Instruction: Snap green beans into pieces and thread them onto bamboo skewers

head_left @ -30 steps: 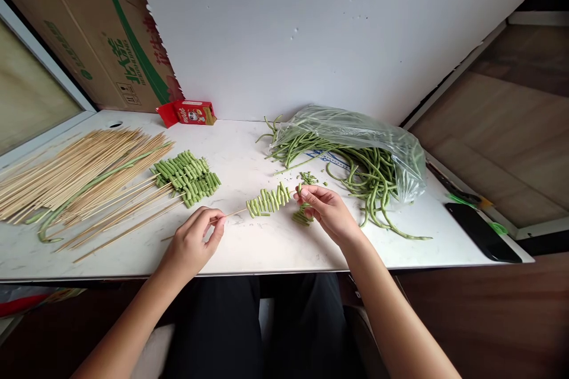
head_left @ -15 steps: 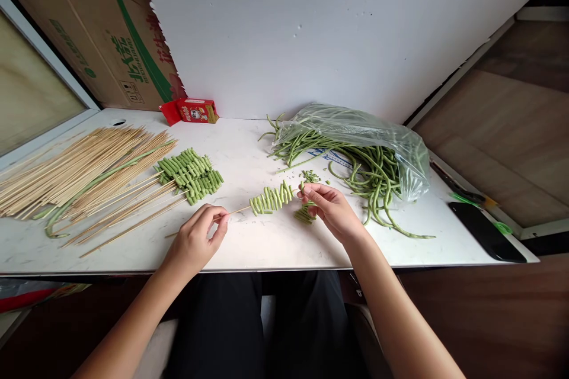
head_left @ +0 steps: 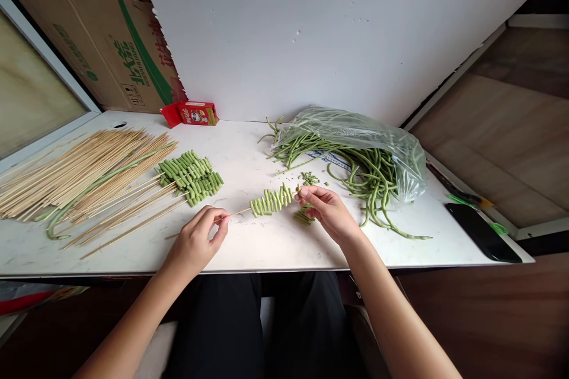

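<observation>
My left hand [head_left: 195, 241] pinches the near end of a bamboo skewer [head_left: 236, 212] that carries a row of short green bean pieces [head_left: 271, 200]. At the skewer's tip, my right hand [head_left: 326, 212] is closed on a cut bean piece [head_left: 299, 190] held against the point. A small heap of cut bean pieces [head_left: 302, 217] lies under my right hand on the white table [head_left: 249, 243].
A pile of bare bamboo skewers [head_left: 75, 174] covers the left side, with finished bean skewers [head_left: 191, 174] beside it. A plastic bag of long beans [head_left: 355, 151] lies at the right. A black phone [head_left: 482, 240] sits near the right edge; a red box [head_left: 191, 112] stands by the wall.
Both hands and the skewer hold almost the same place; only the camera view has shifted slightly.
</observation>
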Motion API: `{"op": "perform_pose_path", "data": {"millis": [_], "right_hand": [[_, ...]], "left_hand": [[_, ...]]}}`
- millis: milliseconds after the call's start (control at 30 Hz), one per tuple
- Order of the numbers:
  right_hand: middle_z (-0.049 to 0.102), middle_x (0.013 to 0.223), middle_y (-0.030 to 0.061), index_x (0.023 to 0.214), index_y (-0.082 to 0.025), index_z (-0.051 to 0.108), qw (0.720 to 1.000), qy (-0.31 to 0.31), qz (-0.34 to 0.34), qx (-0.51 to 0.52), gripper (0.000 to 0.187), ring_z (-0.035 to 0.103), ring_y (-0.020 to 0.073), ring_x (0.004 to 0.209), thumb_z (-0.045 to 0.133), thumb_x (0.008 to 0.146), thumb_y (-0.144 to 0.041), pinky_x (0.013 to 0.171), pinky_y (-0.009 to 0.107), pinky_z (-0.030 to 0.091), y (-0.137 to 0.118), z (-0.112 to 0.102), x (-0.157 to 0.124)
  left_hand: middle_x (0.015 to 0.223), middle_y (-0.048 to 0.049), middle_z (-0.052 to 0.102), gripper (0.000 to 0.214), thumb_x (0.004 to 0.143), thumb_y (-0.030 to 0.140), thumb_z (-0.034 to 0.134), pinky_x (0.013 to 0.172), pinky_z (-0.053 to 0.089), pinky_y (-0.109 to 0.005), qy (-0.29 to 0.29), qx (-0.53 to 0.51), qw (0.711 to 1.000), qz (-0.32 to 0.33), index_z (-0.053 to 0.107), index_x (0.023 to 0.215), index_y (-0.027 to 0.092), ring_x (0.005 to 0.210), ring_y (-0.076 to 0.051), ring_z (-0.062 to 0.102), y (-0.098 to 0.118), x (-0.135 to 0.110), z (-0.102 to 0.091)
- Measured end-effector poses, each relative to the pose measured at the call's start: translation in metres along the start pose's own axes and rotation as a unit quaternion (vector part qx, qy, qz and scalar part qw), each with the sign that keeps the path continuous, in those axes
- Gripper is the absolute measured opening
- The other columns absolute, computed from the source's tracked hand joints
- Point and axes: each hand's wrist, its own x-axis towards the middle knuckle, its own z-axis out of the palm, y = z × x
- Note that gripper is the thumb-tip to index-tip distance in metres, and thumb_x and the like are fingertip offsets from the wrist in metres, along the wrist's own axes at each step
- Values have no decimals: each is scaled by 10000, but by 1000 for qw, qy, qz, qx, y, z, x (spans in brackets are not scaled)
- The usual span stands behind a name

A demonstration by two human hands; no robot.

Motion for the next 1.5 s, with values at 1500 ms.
{"op": "perform_pose_path", "data": {"millis": [1500], "right_hand": [[740, 809, 44, 840, -195, 834, 998, 60, -21, 8, 345, 455, 95, 536, 923, 756, -517, 522, 286, 381, 15, 12, 1]], "left_hand": [[881, -3, 653, 60, 1038, 155, 588, 796, 549, -251, -14, -13, 1000, 1, 608, 1017, 207, 766, -139, 654, 1, 0, -1]]}}
